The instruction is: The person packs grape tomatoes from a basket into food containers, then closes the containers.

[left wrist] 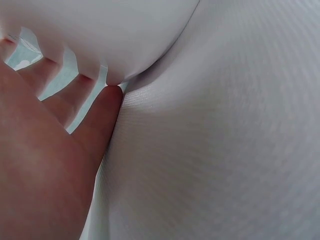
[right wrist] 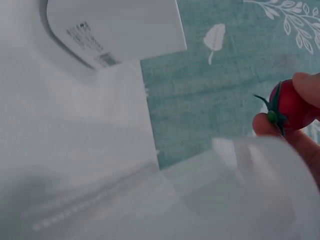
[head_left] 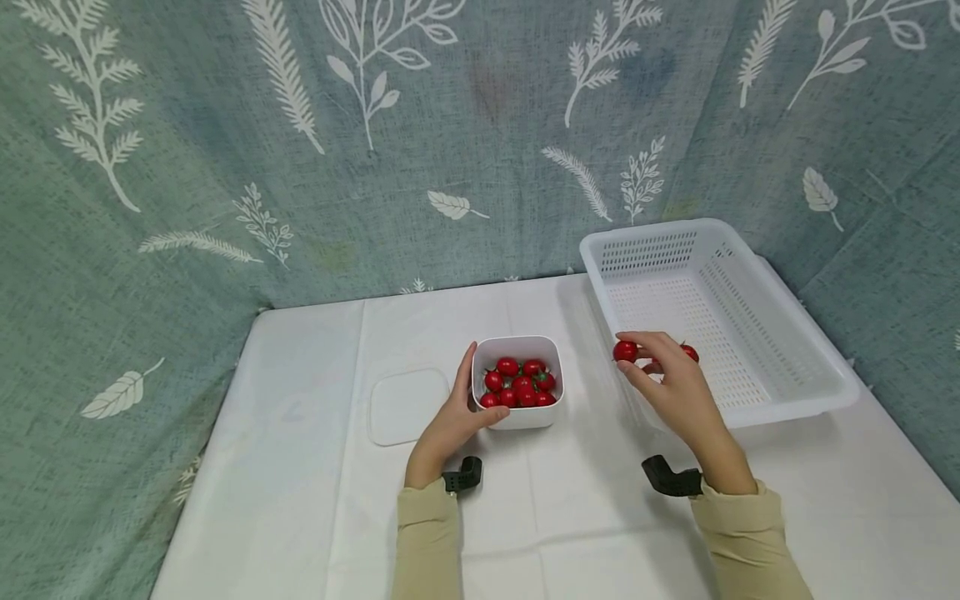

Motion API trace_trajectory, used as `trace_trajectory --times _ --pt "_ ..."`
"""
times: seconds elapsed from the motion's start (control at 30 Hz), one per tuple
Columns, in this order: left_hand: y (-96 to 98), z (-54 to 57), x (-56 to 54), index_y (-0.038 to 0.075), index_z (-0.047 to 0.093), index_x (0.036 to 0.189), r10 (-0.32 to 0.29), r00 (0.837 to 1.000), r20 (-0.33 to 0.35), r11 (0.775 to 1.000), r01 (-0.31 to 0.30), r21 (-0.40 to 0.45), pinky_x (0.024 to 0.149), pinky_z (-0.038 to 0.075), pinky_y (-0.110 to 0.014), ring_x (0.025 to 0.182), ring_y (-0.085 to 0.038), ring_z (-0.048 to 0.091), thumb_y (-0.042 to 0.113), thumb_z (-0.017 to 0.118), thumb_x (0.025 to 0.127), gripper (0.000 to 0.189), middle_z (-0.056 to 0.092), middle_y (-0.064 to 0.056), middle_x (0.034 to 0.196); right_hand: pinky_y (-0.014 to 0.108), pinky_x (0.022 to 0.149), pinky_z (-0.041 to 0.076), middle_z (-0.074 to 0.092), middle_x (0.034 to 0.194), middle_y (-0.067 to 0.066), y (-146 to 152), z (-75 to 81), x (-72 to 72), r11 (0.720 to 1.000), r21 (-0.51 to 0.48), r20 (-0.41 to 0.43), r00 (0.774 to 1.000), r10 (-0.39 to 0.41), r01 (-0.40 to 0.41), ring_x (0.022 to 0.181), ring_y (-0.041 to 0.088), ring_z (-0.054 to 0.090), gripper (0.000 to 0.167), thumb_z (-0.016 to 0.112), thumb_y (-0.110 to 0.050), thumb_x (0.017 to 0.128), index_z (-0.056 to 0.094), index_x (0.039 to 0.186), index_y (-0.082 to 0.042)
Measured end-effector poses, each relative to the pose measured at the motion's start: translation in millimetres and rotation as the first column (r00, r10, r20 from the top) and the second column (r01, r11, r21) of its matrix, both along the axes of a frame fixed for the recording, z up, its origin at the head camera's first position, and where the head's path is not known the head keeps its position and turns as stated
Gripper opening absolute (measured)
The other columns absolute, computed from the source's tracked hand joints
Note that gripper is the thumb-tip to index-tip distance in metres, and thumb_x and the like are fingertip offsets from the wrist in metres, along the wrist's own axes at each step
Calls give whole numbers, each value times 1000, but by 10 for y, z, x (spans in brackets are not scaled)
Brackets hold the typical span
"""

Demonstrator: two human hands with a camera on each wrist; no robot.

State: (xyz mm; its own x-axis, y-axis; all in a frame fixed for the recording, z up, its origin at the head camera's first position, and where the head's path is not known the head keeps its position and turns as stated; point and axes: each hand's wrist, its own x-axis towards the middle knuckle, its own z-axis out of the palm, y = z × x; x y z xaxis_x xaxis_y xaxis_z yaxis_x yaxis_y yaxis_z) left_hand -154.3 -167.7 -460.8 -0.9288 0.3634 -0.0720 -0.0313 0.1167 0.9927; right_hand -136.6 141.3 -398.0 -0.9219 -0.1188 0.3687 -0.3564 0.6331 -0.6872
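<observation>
My left hand [head_left: 452, 427] holds a small white square container [head_left: 522, 419], its thumb at the front rim and its fingers along the left wall. Several red cherry tomatoes [head_left: 523, 385] with green stems lie inside. In the left wrist view, fingers [left wrist: 102, 112] touch the container's pale outer wall [left wrist: 130, 35]. Over the left rim of a white slotted basket [head_left: 795, 410], my right hand [head_left: 675, 385] pinches a cherry tomato [head_left: 625, 351] between thumb and fingertips. The right wrist view shows this tomato [right wrist: 292, 107] with its green stem. More red tomatoes [head_left: 689, 353] show partly behind the right hand.
A flat, pale square lid [head_left: 405, 408] lies left of the container, partly behind the left hand. The white-covered table [head_left: 292, 467] meets a green leaf-patterned curtain [head_left: 480, 150] at the back and sides. The basket stands at the table's right.
</observation>
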Motion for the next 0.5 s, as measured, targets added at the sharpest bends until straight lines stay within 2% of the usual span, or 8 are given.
trace_trajectory --times 0.17,0.3,0.37,0.47,0.5 --pt "-3 -158 -49 51 5 136 18 1000 -12 1000 -18 -18 100 27 -43 130 -15 16 25 73 73 96 16 12 143 26 74 48 56 110 -4 -128 -26 13 997 -79 6 1000 -9 9 91 11 57 41 62 -31 84 54 122 -21" --pt "-6 -198 -68 50 4 137 21 999 -36 999 -22 -28 99 28 -46 130 -16 17 25 72 74 96 17 13 142 18 74 46 56 106 -5 -250 -47 12 985 -171 -4 1000 16 -16 89 11 59 41 62 -28 84 53 123 -22" --pt "-5 -159 -62 48 4 137 18 999 -27 1000 -18 -20 99 27 -46 131 -17 16 21 72 75 96 16 12 142 17 74 46 56 107 -3 -318 -36 16 979 -202 -5 1000 22 -23 89 12 59 40 63 -25 84 53 123 -22" --pt "2 -35 -20 43 3 140 6 1000 -14 1000 -6 -16 100 27 -46 131 -20 15 20 71 76 96 15 7 144 20 76 46 55 109 2 -450 97 83 975 -220 -9 1000 29 -30 92 16 58 39 62 -17 84 54 122 -15" --pt "6 4 -4 42 2 140 3 1000 -9 1000 -3 -14 100 26 -46 132 -21 15 19 71 76 96 15 6 144 20 76 46 55 110 2 -478 96 82 974 -225 -11 999 32 -34 93 16 58 39 62 -16 84 54 122 -15"
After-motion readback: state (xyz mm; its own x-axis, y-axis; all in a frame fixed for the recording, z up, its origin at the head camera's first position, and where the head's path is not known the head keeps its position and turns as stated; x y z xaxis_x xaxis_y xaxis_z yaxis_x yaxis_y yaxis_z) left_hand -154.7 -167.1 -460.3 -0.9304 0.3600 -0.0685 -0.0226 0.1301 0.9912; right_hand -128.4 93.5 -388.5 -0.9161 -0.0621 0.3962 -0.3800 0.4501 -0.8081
